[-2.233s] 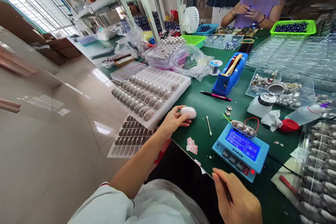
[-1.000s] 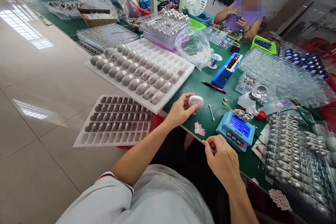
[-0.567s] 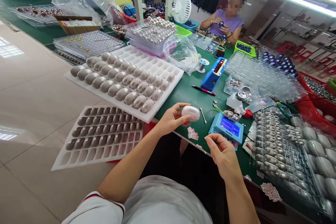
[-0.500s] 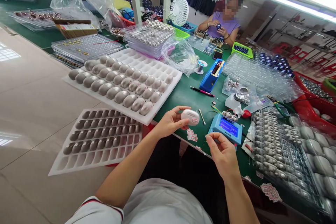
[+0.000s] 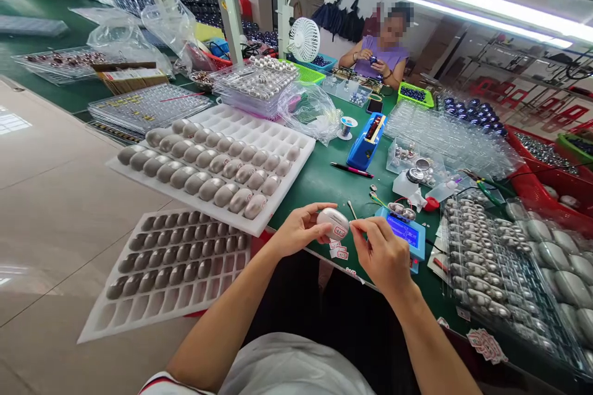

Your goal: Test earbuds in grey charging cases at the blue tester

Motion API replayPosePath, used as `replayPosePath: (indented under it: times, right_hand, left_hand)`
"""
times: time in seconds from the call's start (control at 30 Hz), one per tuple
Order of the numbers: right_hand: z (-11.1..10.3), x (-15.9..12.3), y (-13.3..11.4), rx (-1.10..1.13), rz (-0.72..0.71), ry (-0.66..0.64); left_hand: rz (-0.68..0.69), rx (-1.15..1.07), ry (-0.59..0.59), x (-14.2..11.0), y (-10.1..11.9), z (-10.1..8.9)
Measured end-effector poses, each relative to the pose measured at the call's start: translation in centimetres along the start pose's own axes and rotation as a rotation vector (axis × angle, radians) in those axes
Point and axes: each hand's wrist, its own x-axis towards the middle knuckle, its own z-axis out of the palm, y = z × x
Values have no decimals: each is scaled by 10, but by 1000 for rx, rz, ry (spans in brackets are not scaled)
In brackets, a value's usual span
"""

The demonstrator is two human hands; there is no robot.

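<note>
My left hand point(image 5: 296, 232) grips a pearly white earbud charging case point(image 5: 330, 218) between thumb and fingers above the bench's front edge. A small red-printed label point(image 5: 340, 232) is stuck on the case. My right hand point(image 5: 383, 254) is closed in a pinch at the case's right end; what its fingertips hold, if anything, is too small to name. Just behind the case lies a cotton swab point(image 5: 351, 208), partly hidden. Loose red-printed labels point(image 5: 340, 252) rest on the bench below it. Beyond my right hand, a blue tester with a lit screen point(image 5: 404, 232) is partly covered.
At left, a white tray of cases point(image 5: 301, 163) overhangs the bench above a second tray point(image 5: 104, 316). Clear trays of silver parts point(image 5: 482, 271) stand at right. A pen point(image 5: 352, 170), a blue device point(image 5: 365, 143) and a solder spool point(image 5: 346, 126) lie ahead. A co-worker point(image 5: 393, 58) sits opposite.
My right hand has moved left and up, from in front of the tester to the right end of the case. My left hand still holds the case, now tilted slightly. The view has shifted a little.
</note>
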Motion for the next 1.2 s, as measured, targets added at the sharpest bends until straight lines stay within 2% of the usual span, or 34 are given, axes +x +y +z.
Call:
replayPosePath:
  times: [0.2,0.53,0.73,0.93,1.2]
  right_hand:
    - [1,2,2,5,-62,-70]
    - [-1,5,1,-3,-77,-142]
    - [-6,2,1,44,-37,-202]
    - [-14,-15,-5,70,9,-136]
    - [-12,-36,-8,134,148,-130]
  left_hand:
    - [-43,5,4,2,1,-1]
    - [-74,8,0,2,3,-2]
    - [-93,2,32,4,2,0]
    - [-54,-44,109,7,1,0]
    - [-35,3,113,6,0,4]
